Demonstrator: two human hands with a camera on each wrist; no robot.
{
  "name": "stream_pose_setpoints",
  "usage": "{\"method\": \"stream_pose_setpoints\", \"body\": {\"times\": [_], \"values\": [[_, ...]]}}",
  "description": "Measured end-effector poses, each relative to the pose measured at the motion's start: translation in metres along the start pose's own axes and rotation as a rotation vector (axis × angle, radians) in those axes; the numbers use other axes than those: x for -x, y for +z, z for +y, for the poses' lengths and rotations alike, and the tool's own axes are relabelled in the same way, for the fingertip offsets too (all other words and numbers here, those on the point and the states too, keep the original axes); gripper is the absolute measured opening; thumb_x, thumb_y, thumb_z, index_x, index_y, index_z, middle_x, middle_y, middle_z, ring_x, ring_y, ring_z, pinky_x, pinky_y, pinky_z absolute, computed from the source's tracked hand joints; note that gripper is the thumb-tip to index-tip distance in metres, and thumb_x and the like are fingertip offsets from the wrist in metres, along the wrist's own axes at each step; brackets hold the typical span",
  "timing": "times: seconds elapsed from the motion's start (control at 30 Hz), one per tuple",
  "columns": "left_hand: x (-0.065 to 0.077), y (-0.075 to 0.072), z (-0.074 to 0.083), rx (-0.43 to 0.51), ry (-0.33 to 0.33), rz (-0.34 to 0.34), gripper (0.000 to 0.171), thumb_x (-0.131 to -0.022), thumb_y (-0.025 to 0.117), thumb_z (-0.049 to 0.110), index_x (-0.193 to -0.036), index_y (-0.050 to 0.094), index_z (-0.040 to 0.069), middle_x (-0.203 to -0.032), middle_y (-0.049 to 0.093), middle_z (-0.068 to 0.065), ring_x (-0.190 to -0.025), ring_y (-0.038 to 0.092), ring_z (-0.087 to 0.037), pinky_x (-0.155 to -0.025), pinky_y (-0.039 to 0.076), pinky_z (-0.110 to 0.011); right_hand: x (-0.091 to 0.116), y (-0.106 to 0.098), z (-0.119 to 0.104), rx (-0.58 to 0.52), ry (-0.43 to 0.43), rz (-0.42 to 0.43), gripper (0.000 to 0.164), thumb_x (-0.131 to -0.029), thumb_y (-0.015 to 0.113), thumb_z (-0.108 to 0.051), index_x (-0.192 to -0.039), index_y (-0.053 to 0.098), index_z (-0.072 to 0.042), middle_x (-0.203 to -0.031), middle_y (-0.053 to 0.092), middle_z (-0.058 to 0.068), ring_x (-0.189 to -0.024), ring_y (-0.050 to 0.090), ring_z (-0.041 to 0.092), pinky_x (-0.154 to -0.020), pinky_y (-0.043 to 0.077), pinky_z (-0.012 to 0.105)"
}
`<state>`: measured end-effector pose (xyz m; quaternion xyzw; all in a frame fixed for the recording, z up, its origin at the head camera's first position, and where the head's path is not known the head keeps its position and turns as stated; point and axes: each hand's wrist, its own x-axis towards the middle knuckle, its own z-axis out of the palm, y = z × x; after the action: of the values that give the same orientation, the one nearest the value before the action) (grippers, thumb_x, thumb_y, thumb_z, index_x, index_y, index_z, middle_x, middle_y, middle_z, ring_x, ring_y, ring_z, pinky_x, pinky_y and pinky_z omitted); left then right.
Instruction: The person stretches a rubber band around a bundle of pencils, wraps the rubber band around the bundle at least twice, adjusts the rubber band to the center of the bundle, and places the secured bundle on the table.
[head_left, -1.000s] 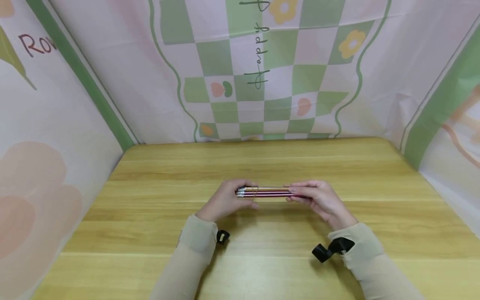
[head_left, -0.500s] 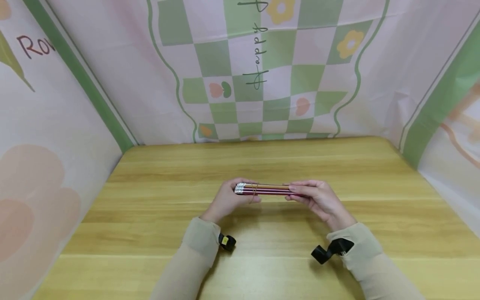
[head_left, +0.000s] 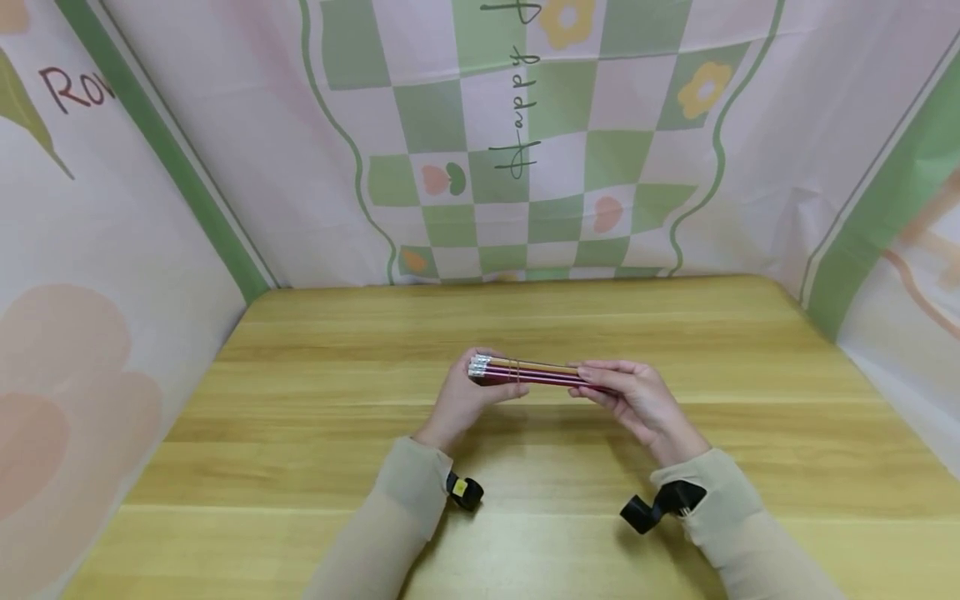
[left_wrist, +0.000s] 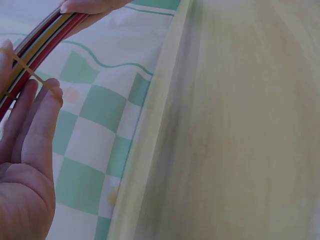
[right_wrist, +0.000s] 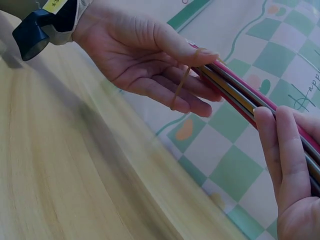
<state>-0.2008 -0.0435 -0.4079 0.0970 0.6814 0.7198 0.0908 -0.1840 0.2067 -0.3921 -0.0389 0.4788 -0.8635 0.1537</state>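
Several pencils [head_left: 547,374], in dark red, black and yellow-gold, are bundled side by side, with silver eraser ends to the left. My left hand [head_left: 461,402] pinches the bundle near those ends, thumb on one side and fingers on the other. A thin tan rubber band [right_wrist: 181,87] crosses the pencils there and stretches from the left thumb out to a fingertip. Toward the opposite end, my right hand [head_left: 641,404] grips the bundle between thumb and fingers, hiding the tips. The pencils are held above the table, left end slightly higher in the head view.
A wooden table [head_left: 315,467] lies under both hands. Beyond its far edge hangs a patterned cloth [head_left: 555,225] with green checks, and more cloth flanks both sides. Black wrist cameras stick out from the left cuff [head_left: 465,492] and right cuff [head_left: 641,512].
The eraser ends have risen, with the left hand shifting slightly up and right. The rubber band has moved a little along the pencils toward the right. The right hand keeps its hold almost unmoved.
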Motion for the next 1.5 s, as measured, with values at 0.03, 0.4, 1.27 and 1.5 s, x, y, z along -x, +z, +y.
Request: {"method": "stream_pose_setpoints", "body": {"times": [0.03, 0.4, 1.27, 1.5], "values": [[0.0, 0.0, -0.001, 0.009, -0.001, -0.012, 0.047, -0.076, 0.085, 0.005, -0.113, 0.056, 0.004, -0.102, 0.071, -0.007, -0.086, 0.067, -0.013, -0.079, 0.056, -0.027, 0.0, 0.001, 0.0, -0.004, -0.002, 0.002, 0.032, -0.097, 0.051, 0.01, -0.09, 0.079, -0.005, -0.093, 0.076, 0.013, -0.079, 0.076, 0.021, -0.077, 0.058, 0.019], [-0.001, -0.001, -0.007, 0.067, -0.1, -0.249, 0.021, -0.091, 0.07, 0.007, -0.108, 0.066, -0.004, -0.105, 0.074, -0.019, -0.096, 0.074, -0.03, -0.09, 0.058, -0.038, 0.001, 0.007, 0.002, -0.055, -0.01, 0.08, 0.028, -0.096, 0.054, 0.01, -0.088, 0.077, -0.003, -0.092, 0.076, 0.013, -0.077, 0.076, 0.022, -0.076, 0.058, 0.019], [0.018, 0.041, 0.002, -0.355, -0.156, 0.021, 0.101, -0.095, 0.068, 0.023, -0.157, -0.01, 0.004, -0.15, 0.048, -0.015, -0.062, 0.063, -0.021, -0.039, 0.045, -0.027, 0.001, 0.023, 0.016, -0.154, -0.044, 0.325, 0.025, -0.093, 0.059, 0.01, -0.083, 0.077, -0.005, -0.085, 0.075, 0.009, -0.075, 0.076, 0.021, -0.078, 0.058, 0.021], [0.02, 0.044, 0.003, -0.596, -0.017, 0.127, 0.106, -0.091, 0.071, 0.024, -0.156, -0.009, 0.001, -0.151, 0.045, -0.02, -0.097, 0.07, -0.031, -0.076, 0.06, -0.038, 0.002, 0.024, 0.019, -0.195, -0.059, 0.315, 0.024, -0.094, 0.057, 0.01, -0.085, 0.076, -0.002, -0.085, 0.076, 0.011, -0.075, 0.076, 0.022, -0.078, 0.058, 0.021]]}}
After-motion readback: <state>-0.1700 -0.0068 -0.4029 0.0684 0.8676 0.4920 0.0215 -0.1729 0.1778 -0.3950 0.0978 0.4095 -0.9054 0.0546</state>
